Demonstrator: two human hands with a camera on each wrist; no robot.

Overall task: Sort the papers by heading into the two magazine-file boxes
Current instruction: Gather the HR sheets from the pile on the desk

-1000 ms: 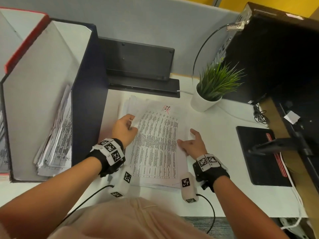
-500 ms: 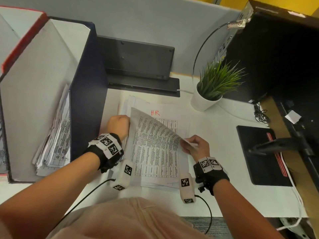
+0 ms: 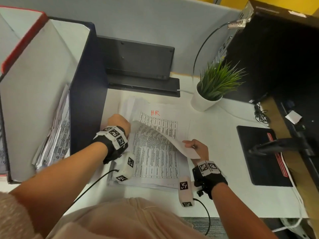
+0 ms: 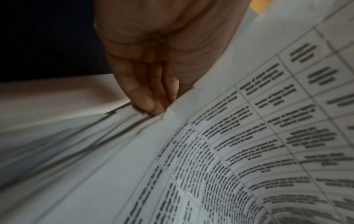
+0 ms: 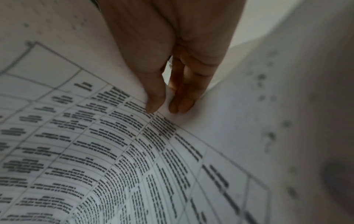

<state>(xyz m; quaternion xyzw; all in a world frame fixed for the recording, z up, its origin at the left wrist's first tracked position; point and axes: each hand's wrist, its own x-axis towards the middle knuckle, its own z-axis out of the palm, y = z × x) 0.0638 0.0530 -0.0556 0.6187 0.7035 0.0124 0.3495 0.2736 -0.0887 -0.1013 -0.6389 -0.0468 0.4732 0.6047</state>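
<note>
A stack of printed papers (image 3: 146, 182) lies on the white desk (image 3: 215, 195). Its top sheet (image 3: 151, 152) is lifted and curled. My left hand (image 3: 119, 120) pinches that sheet's left edge, and in the left wrist view the fingers (image 4: 151, 97) curl at the paper's edge (image 4: 249, 136). My right hand (image 3: 196, 147) pinches the right edge, thumb over fingers (image 5: 157, 98). The sheet underneath (image 3: 165, 125) shows a red "HR" heading. At the left stands a navy magazine-file box (image 3: 86, 83) with papers (image 3: 58, 135) inside. A red-edged box (image 3: 22, 37) stands beyond it.
A potted plant (image 3: 212, 88) stands behind the stack to the right. A black keyboard (image 3: 138, 57) leans on the grey partition. A dark monitor (image 3: 276, 57) and a black pad (image 3: 259, 152) fill the right side, with cables near the desk edge.
The top sheet has risen off the stack and curled, which uncovered the "HR" sheet. My right hand went from lying flat on the stack to pinching the sheet's right edge.
</note>
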